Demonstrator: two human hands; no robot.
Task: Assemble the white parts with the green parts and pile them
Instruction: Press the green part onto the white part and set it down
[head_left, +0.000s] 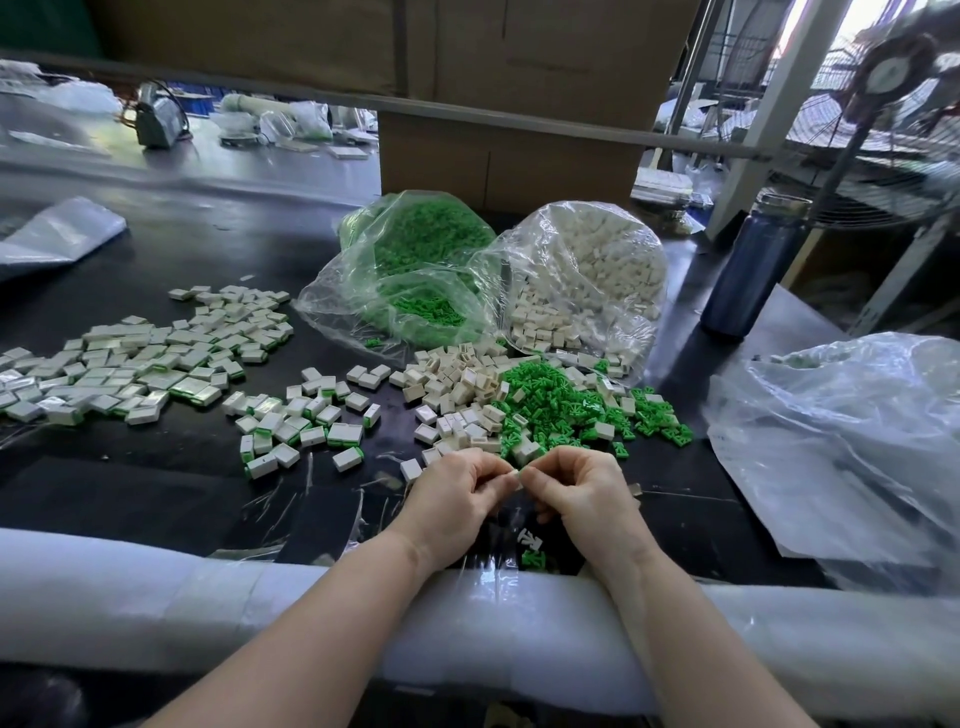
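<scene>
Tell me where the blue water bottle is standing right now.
In the head view the blue water bottle stands upright at the right of the black table, just right of the clear bag of white parts and behind a crumpled plastic bag.

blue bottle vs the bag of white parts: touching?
Apart. The head view shows a strip of bare dark table between the blue bottle and the bag of white parts.

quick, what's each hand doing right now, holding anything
Left hand: fingers curled, pinching a small white part at the fingertips.
Right hand: fingers curled, pinching the same small part from the other side; whether a green part is in there cannot be told.
</scene>
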